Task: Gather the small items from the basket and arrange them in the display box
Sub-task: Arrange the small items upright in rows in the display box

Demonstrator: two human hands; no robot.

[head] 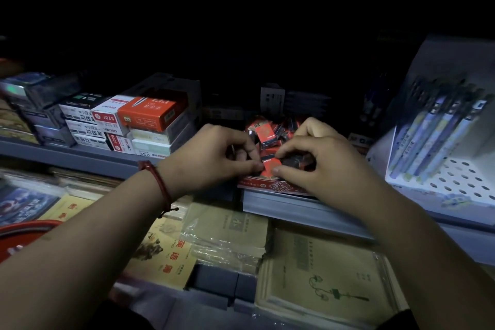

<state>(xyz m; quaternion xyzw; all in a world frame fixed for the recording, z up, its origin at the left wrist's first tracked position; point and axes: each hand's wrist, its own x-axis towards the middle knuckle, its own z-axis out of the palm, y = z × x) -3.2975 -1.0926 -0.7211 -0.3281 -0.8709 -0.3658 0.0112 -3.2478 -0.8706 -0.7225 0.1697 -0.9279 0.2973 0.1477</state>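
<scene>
Small packet [270, 166], red and black wrapper: held between both hands just above the front edge of the display box [267, 186].

Nearest, lower left: curved red rim of the basket [25, 228], partly behind the left forearm. Contents not visible.

Lower shelf beneath the arms: flat exercise books [321, 278], some in clear sleeves.

Left hand [214, 158]: red cord bracelet [158, 182] at the wrist, fingers curled, thumb and forefinger tips pinching the packet's left edge.

Right hand [321, 162]: thumb and forefinger closed narrowly on the packet's right side, other fingers curled over the box.

Box sits on the middle shelf [294, 209], with a red printed front. Behind the hands, a loose pile of like packets [267, 132] lies in it.

Further back, left: stacked stationery cartons [150, 115], white and orange. Right: white rack of pens [434, 136], leaning. Shelf rear is too dark to read.
</scene>
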